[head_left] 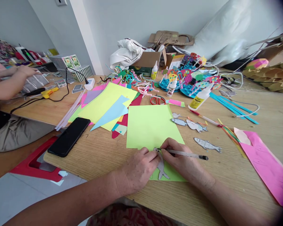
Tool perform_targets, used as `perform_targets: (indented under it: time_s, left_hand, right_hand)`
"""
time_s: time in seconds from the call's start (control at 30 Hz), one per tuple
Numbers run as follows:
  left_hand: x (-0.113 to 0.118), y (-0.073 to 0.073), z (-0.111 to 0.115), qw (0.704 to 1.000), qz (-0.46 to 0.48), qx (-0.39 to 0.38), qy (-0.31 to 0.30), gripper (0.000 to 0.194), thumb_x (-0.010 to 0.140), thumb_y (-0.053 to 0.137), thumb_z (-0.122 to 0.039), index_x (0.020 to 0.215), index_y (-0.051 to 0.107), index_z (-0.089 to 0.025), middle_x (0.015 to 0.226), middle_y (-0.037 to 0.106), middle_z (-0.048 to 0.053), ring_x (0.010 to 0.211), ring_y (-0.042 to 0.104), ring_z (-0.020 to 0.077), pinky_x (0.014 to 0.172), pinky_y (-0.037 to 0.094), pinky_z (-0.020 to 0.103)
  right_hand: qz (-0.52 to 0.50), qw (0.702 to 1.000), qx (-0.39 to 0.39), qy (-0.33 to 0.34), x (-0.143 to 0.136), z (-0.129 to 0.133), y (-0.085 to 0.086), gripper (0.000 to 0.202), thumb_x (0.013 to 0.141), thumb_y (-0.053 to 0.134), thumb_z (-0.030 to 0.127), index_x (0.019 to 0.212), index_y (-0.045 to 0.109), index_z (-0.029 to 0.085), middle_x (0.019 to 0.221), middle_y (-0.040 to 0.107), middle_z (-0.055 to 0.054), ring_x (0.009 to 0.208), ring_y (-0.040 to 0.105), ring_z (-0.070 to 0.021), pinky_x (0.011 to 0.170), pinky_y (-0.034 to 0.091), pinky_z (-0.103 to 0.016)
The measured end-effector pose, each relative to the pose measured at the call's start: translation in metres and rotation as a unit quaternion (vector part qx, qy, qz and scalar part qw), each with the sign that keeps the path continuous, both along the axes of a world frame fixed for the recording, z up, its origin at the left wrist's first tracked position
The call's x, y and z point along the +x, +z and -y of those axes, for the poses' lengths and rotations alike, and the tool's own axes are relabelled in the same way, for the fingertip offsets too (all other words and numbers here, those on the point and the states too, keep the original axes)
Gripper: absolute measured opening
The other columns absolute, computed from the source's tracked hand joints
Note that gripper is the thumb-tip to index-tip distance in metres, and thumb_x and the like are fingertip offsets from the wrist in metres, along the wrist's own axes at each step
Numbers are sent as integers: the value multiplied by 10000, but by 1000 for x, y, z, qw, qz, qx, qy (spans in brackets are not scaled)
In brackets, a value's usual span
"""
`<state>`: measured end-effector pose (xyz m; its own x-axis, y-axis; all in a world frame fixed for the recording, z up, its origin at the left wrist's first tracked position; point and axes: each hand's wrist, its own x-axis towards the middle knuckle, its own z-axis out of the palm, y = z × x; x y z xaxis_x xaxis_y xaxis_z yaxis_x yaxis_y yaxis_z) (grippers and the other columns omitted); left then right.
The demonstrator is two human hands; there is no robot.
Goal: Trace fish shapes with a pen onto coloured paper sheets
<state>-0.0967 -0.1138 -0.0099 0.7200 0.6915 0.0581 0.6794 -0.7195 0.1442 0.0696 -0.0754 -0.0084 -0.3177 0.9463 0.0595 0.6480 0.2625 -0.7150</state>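
Observation:
A light-green sheet of paper (153,125) lies on the table before me, with a grey paper fish cutout (160,166) on its near part. My left hand (141,168) holds the fish down with bent fingers at its upper left side. In my right hand (179,155) is a pen (186,153), pinched close to its tip, which meets the paper by the fish's head. Fingers partly hide the fish. To the right lie another fish cutout (207,145) and several smaller ones, among them a white fish (195,125).
Coloured paper (101,106) and a black phone (69,137) lie leftward. Red-handled scissors (157,100), glue bottles (200,97) and bright paper crafts (193,78) stand or lie behind. A pink paper piece (266,163) is at right. Another person's hand (27,71) works at far left.

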Motion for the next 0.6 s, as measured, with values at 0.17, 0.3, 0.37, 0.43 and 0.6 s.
perform_targets:
  time_s: [0.17, 0.3, 0.37, 0.43, 0.6]
  left_hand:
    - [0, 0, 0, 1000, 2, 12, -2, 251, 860, 384, -82, 1073, 513, -113, 1172, 513, 87, 873, 469, 184, 847, 425, 311]
    - [-1, 0, 0, 1000, 5, 27, -8, 257, 872, 380, -98, 1089, 518, -104, 1153, 531, 91, 869, 472, 182, 849, 423, 305]
    - [-2, 0, 0, 999, 5, 33, -12, 260, 884, 362, -105, 1088, 524, -104, 1158, 533, 94, 889, 472, 182, 853, 423, 300]
    - [-2, -1, 0, 999, 3, 38, -15, 270, 893, 344, -108, 1095, 524, -104, 1169, 530, 99, 916, 472, 182, 863, 420, 296]
    - [-2, -2, 0, 1000, 8, 20, -4, 292, 870, 380, -94, 1136, 500, -105, 1173, 526, 96, 903, 476, 182, 859, 427, 302]
  right_hand:
    - [9, 1000, -7, -4, 2, 3, 3, 101, 744, 442, 243, 654, 473, 209, 520, 515, 31, 483, 451, -112, 443, 341, -212]
    - [23, 1000, -4, -13, 4, 8, 3, 96, 748, 442, 242, 665, 475, 208, 516, 501, 31, 478, 430, -112, 432, 321, -212]
    - [26, 1000, -2, -16, 6, 11, 3, 100, 754, 439, 243, 669, 482, 209, 514, 494, 32, 478, 422, -111, 425, 312, -210]
    - [22, 1000, 5, -17, 7, 14, 3, 101, 750, 438, 237, 663, 483, 210, 503, 484, 34, 471, 411, -110, 415, 304, -207]
    - [14, 1000, 11, -24, 8, 21, 5, 101, 743, 438, 219, 657, 491, 211, 493, 481, 36, 459, 403, -105, 408, 300, -204]
